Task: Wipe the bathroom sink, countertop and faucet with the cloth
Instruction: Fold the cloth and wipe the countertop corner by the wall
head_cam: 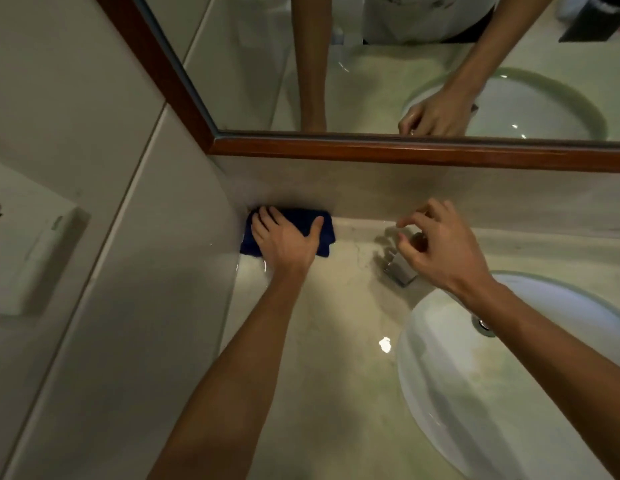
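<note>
A folded dark blue cloth (319,221) lies in the back left corner of the beige marble countertop (336,323). My left hand (284,237) lies flat on top of it, fingers spread and pressing down. My right hand (436,244) hovers over the chrome faucet (400,270), fingers loosely curled, holding nothing; the hand hides most of the faucet. The white oval sink (457,375) sits at the lower right, with its drain (483,325) partly hidden by my right forearm.
A wood-framed mirror (371,147) hangs above the low backsplash (440,192) and reflects both arms. The side wall (146,271) meets the counter at the left. A white fixture (28,244) is mounted on the left wall.
</note>
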